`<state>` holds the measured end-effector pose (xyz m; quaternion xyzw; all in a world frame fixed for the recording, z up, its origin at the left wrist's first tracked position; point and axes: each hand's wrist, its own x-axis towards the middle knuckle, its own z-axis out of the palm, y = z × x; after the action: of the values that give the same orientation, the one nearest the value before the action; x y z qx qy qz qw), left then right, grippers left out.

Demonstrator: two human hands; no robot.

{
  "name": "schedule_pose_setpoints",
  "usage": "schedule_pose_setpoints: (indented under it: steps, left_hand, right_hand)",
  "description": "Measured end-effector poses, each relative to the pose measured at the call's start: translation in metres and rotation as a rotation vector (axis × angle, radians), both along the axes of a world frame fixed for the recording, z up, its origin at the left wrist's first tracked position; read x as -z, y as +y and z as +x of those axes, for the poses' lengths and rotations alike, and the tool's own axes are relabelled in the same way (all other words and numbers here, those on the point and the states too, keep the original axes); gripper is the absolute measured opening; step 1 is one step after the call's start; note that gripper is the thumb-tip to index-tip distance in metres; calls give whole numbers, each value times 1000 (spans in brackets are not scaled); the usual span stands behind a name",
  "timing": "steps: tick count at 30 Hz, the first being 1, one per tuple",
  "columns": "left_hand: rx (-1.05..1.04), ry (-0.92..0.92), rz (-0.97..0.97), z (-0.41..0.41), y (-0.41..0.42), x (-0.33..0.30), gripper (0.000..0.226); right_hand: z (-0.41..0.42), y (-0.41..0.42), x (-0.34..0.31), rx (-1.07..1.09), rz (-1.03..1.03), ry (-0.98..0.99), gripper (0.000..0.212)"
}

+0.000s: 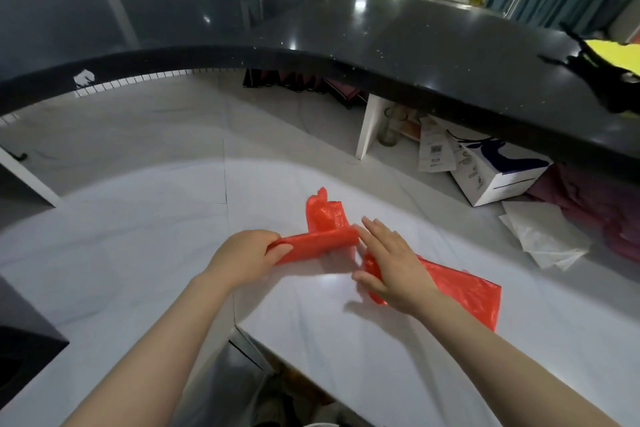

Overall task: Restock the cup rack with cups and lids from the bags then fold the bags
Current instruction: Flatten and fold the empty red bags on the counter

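Observation:
A red plastic bag [322, 239], folded into a narrow strip, lies on the white counter [138, 236], its handles sticking up toward the far side. My left hand [242, 258] grips the strip's left end with curled fingers and thumb. My right hand [391, 260] lies with straight fingers at the strip's right end, fingertips touching it. Under my right hand and wrist lies a second red bag [464, 291], flattened on the counter. No cups, lids or cup rack are in view.
A raised black counter [311, 21] curves across the back. Beneath it on the right are a white and blue box [491, 177], a glass jar [389, 128] and white paper sheets [543, 236]. A gap in the counter opens near my body.

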<state>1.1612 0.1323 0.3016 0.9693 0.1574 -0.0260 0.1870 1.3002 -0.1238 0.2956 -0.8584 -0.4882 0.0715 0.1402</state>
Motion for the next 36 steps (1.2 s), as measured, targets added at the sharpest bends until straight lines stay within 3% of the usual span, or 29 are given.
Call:
schedule_pose_setpoints:
  steps: [2,6,11,14,16,20,24,27,30,33,36]
  left_hand:
    - [-9,52,-107,6,6,-1,34]
    - [-68,97,-294,16,16,-1,15]
    - [-91,6,-27,24,6,-2,44]
    - [28,-188,136,26,-14,-6,43]
    - [151,-221,182,26,-31,-3,43]
    - [183,-161,191,29,-50,9,45]
    - [177,6,320,36,-49,21,71]
    - [138,77,339,43,-49,21,74]
    - [82,103,239,57,-50,13,67]
    - [-62,75,-90,66,-49,-2,50]
    - [-155,87,-434,65,-50,-12,34]
  right_hand:
    - [0,-5,-1,53,-3,0,85]
    - [-1,-16,0,186,-92,-94,91]
    - [-4,-27,1,233,-97,-143,83]
    - [-8,-31,3,188,36,-223,68]
    - [-9,-32,5,150,97,-284,64]
    - [-8,-39,8,77,108,-320,63]
    - [-5,-55,10,27,-134,-157,90]
    - [-4,-58,11,43,-209,-98,81]
    - [-4,-56,7,55,-204,-19,78]
    - [-1,-55,6,121,-135,-18,74]
    - [2,-49,0,276,-28,-73,46]
